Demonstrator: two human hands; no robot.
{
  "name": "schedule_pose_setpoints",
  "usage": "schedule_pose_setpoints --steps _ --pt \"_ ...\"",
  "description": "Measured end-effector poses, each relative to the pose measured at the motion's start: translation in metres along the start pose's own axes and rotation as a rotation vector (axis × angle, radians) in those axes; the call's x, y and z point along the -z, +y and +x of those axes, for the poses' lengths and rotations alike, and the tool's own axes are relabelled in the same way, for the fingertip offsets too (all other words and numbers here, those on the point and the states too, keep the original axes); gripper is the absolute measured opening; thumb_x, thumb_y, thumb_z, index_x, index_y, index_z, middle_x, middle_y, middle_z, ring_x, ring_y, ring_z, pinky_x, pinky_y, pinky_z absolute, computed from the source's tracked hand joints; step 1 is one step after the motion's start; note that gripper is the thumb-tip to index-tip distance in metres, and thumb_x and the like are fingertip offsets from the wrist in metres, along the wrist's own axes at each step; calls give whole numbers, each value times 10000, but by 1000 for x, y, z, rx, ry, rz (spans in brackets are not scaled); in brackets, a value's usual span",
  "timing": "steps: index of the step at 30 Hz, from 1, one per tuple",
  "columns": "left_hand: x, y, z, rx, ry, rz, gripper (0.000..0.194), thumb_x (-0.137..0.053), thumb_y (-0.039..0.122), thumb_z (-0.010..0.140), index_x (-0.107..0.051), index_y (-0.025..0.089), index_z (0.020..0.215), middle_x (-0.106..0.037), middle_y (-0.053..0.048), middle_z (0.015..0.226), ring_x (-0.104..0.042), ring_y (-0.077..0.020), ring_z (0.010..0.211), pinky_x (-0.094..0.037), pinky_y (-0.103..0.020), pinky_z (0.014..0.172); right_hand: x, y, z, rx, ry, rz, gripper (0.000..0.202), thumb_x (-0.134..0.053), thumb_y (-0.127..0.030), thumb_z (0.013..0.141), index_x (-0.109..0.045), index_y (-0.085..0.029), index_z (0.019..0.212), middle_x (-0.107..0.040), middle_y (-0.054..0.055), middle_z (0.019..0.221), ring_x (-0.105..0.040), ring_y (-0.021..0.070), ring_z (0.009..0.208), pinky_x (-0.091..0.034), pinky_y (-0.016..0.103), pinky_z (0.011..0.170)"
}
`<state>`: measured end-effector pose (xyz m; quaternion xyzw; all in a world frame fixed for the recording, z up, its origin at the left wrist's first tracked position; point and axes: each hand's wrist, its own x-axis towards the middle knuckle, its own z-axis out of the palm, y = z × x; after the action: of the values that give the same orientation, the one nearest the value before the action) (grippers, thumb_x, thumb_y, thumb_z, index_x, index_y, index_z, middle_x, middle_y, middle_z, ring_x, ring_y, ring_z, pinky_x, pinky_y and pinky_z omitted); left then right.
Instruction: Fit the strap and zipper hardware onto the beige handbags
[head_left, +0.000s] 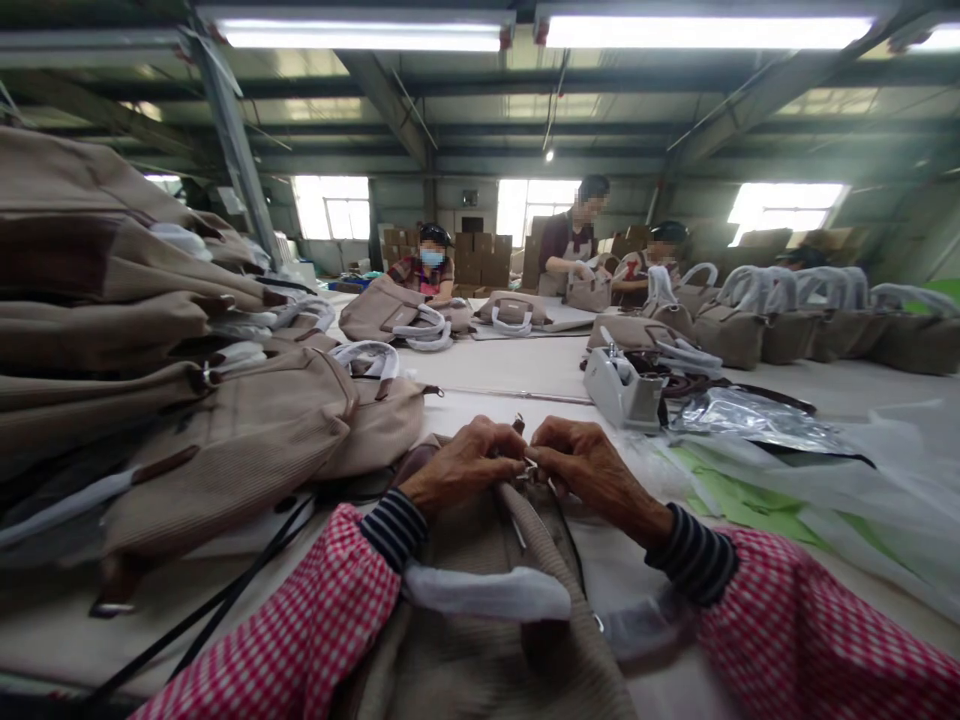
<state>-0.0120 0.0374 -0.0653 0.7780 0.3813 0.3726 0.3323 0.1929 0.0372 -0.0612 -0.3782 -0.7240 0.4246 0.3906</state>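
A taupe ribbed handbag (442, 660) lies on the table right in front of me, its handle (487, 593) wrapped in white film. At the far end of the bag, my left hand (472, 460) pinches the brown tab end with small metal hardware (529, 472). From the other side, my right hand (589, 462) closes thumb and fingers on the same metal hardware. The fingertips of both hands almost meet and hide most of the small part. A brown tab tip (518, 425) sticks up between them.
Taupe bags (247, 440) are piled high on the left. Ahead right stand a grey metal dispenser (622, 388), clear plastic packaging (765, 420) and green sheets (750, 495). A row of upright bags (795, 325) stands far right. Several co-workers (574, 240) are across the table.
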Motion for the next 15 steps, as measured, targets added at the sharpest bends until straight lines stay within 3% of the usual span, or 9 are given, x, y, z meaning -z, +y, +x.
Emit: schedule_pose_setpoints --steps 4,9,12,15 --pt "0 0 -1 10 -51 71 245 -728 395 859 -837 177 887 -680 -53 831 -591 -241 947 -442 -321 845 15 -1 -5 -20 -111 -119 199 -675 -359 849 -643 -175 778 -610 -16 615 -515 119 494 -394 233 463" --pt "0 3 -1 -9 -57 103 227 -690 375 882 -801 177 870 -686 -59 872 -575 -245 1004 -432 -320 875 41 -16 -19 97 -310 -587 242 -571 -308 967 -686 -180 797 -607 -4 614 -561 137 557 -395 264 578" --pt "0 7 -1 20 -43 27 245 -636 361 913 -759 153 874 -702 -61 895 -595 -207 905 -439 -296 803 54 -25 -29 162 -259 -807 269 -534 -290 994 -674 -189 788 -655 24 694 -591 160 647 -391 292 651" --pt "-1 10 -2 50 -42 -100 253 -617 362 924 -722 140 860 -711 -54 843 -590 -166 781 -433 -268 715 59 -29 -32 170 -129 -828 244 -515 -307 1001 -670 -196 849 -686 35 775 -617 182 730 -396 308 703"
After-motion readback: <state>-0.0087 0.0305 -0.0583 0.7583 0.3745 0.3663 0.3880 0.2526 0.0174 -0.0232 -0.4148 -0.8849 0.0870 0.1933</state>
